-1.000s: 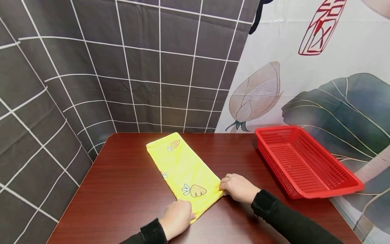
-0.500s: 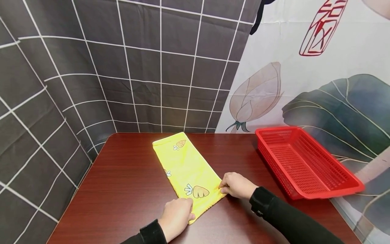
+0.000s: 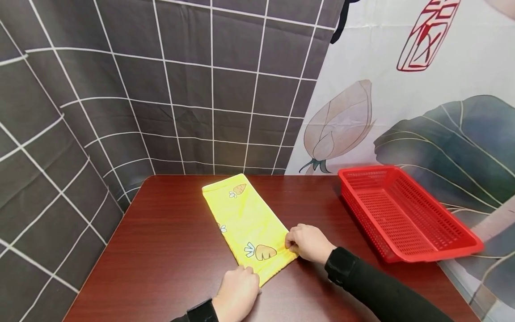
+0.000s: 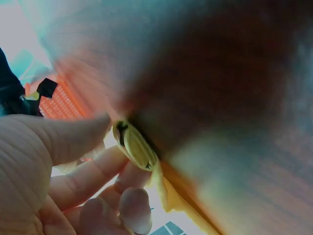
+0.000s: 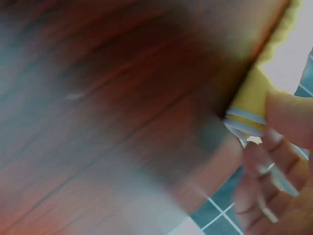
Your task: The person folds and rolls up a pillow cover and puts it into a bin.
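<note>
A long black right sleeve [image 3: 388, 293] between four and five o'clock and a matching left sleeve [image 3: 182, 319] at seven o'clock meet a broad black right wristband [image 3: 341, 267] and left wristband [image 3: 203, 311], with right grip [image 3: 310, 243] and left grip [image 3: 238, 291] bare.

Crisp from the head, hazy at the wrists

Bright, fairly even light fills the sharp head view; a pale sheen lies on the tabletop [image 3: 161, 241] to the right of the fingers of the left hand [image 3: 238, 290]; soft shadow gathers below those of the right hand [image 3: 309, 243]; far left of both, lines on the grey wall sheet [image 3: 185, 89] bow; in both wrist views the tabletop beside the fingers blurs, dark shadow meeting milky glare.
</note>
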A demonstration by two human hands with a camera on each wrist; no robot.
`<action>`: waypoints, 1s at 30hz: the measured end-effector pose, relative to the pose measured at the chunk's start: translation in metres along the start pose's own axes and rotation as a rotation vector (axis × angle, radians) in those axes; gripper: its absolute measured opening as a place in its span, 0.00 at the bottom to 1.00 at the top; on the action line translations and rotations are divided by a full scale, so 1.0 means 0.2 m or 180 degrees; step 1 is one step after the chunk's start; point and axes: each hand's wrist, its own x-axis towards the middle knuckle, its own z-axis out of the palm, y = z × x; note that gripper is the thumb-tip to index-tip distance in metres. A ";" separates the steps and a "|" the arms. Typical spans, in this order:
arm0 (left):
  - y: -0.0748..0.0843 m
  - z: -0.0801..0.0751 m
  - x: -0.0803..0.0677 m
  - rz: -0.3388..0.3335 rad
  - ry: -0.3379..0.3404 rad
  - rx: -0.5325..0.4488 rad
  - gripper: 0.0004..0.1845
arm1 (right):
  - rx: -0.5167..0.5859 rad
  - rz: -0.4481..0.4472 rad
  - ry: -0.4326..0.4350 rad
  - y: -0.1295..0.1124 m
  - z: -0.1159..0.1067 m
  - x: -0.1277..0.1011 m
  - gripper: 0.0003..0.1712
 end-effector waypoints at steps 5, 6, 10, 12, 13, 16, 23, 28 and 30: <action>0.00 -0.01 -0.01 -0.0012 -0.0037 0.0007 0.21 | -0.0341 -0.0676 0.0263 0.01 0.02 -0.04 0.08; 0.01 -0.01 -0.01 -0.0004 -0.0021 0.0023 0.21 | -0.0364 -0.0798 0.0281 0.02 0.02 -0.05 0.08; 0.01 0.00 -0.01 -0.0005 0.0042 0.0047 0.19 | -0.0293 -0.1038 0.0208 0.04 0.02 -0.09 0.07; 0.01 0.01 -0.02 -0.0018 0.0067 0.0040 0.18 | -0.0240 -0.1055 0.0127 0.05 0.01 -0.10 0.09; 0.01 0.01 -0.02 -0.0017 0.0089 0.0055 0.16 | -0.0231 -0.1039 0.0089 0.05 0.01 -0.11 0.11; 0.02 0.02 -0.02 -0.0003 0.0185 0.0129 0.10 | -0.0276 -0.0964 0.0020 0.06 0.01 -0.12 0.14; 0.02 0.01 0.00 -0.0041 0.0026 0.0084 0.08 | -0.0447 -0.0832 -0.0011 0.05 0.03 -0.11 0.13; 0.00 0.00 0.00 -0.0152 -0.0061 -0.0143 0.10 | -0.0542 -0.0936 0.0107 0.05 0.03 -0.12 0.13; -0.01 -0.01 0.01 -0.0188 -0.0122 -0.0234 0.10 | -0.0520 -0.0917 0.0090 0.04 0.03 -0.12 0.12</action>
